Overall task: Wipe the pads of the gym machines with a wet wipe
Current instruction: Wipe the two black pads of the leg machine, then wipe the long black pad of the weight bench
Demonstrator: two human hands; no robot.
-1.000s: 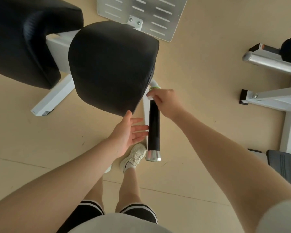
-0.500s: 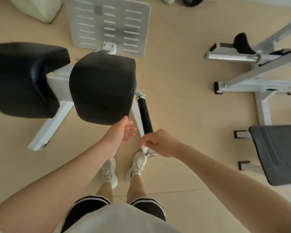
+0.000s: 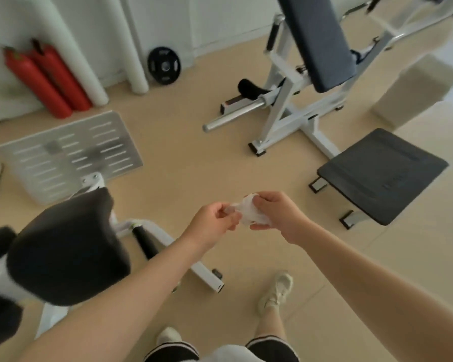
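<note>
We hold the wet wipe (image 3: 249, 211) in front of us, above the beige floor (image 3: 183, 165), with both hands meeting at the middle of the view. Our right hand (image 3: 277, 214) has its grip clamped on the crumpled white bulk of the wipe, thumb below and fingers curled over the top. Our left hand (image 3: 212, 220) pinches a loose edge of the same wipe between thumb and fingertips, so the wipe stretches a little between the two hands.

To the near left sits the black pad (image 3: 68, 246) of a gym machine, carried on a white frame (image 3: 168, 246); a black handle (image 3: 145, 241) sticks out just beside it, under our left forearm. Beyond that pad, a slotted metal footplate (image 3: 66, 155) stands tilted on the floor. Neither hand touches the pad.

To the right, well apart from our hands, a dark flat seat pad (image 3: 382, 176) rests on short feet, and farther away a white machine carries a long dark blue back pad (image 3: 322, 40). Against the far wall lean two red cylinders (image 3: 47, 82) and a black weight plate (image 3: 164, 65). Our white shoes (image 3: 276, 292) show below.
</note>
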